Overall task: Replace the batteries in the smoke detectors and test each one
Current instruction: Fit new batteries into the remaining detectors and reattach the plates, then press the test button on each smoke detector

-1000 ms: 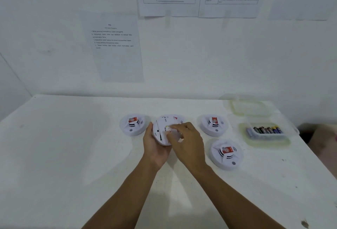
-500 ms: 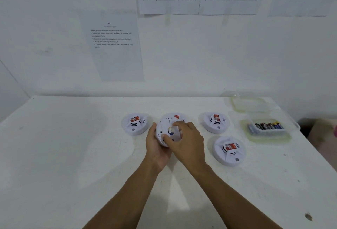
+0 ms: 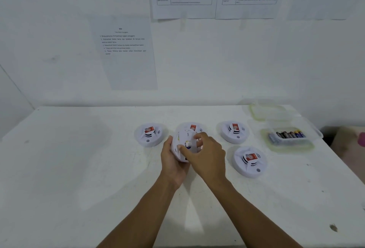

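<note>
My left hand [image 3: 171, 161] grips a white round smoke detector [image 3: 180, 138], tilted up with its back towards me. My right hand [image 3: 208, 157] reaches over that back; its thumb and fingers pinch a small blue and yellow battery [image 3: 187, 145] at the open compartment. Several more smoke detectors with red labels lie face up on the white table [image 3: 79, 168]: one at the left [image 3: 149, 134], one just behind the held one [image 3: 194, 127], one to the right [image 3: 234, 131], one nearer me on the right [image 3: 250, 161].
A clear plastic box [image 3: 286, 145] holding several batteries [image 3: 288, 134] stands at the table's right side, with its lid [image 3: 269, 112] lying behind it by the wall. Printed sheets hang on the wall. The table's right edge runs close to the box.
The cover piece over the compartment is gone from view and the blue and yellow battery shows between my right fingers. My left hand has tilted the detector a little more upright.
</note>
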